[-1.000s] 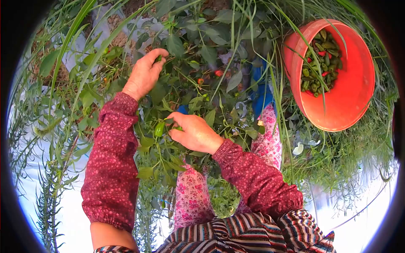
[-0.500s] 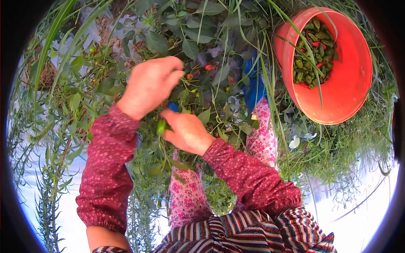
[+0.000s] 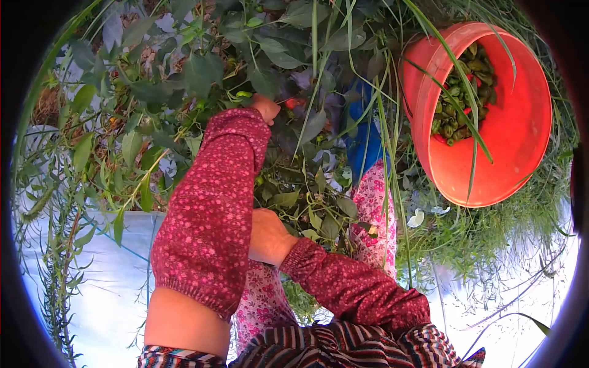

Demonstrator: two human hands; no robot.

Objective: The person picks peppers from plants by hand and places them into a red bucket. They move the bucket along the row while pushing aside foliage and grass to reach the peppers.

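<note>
My left hand (image 3: 265,109) reaches in among the pepper plant's leaves (image 3: 264,80), with only a small part showing past the sleeve cuff. Just right of it hangs a red pepper (image 3: 294,103); a green pepper (image 3: 243,94) shows to its upper left. The foliage and sleeve hide most of its fingers. Lower down, my right hand (image 3: 270,236) is partly covered by the left sleeve (image 3: 211,202). Its back and wrist show, but its fingers are out of sight, so whatever it holds cannot be seen.
An orange-red bucket (image 3: 515,165) leans at the upper right, partly filled with green and red peppers (image 3: 457,110). Long grass blades (image 3: 469,92) cross its mouth. Blue footwear (image 3: 366,132) and flowered trouser legs (image 3: 374,214) stand among the plants. Pale sheeting (image 3: 110,264) lies at left.
My left hand has moved up and in among the leaves. My right hand, which had a green pepper at its fingers, has dropped lower and behind the left sleeve. The bucket appears slightly lower in view.
</note>
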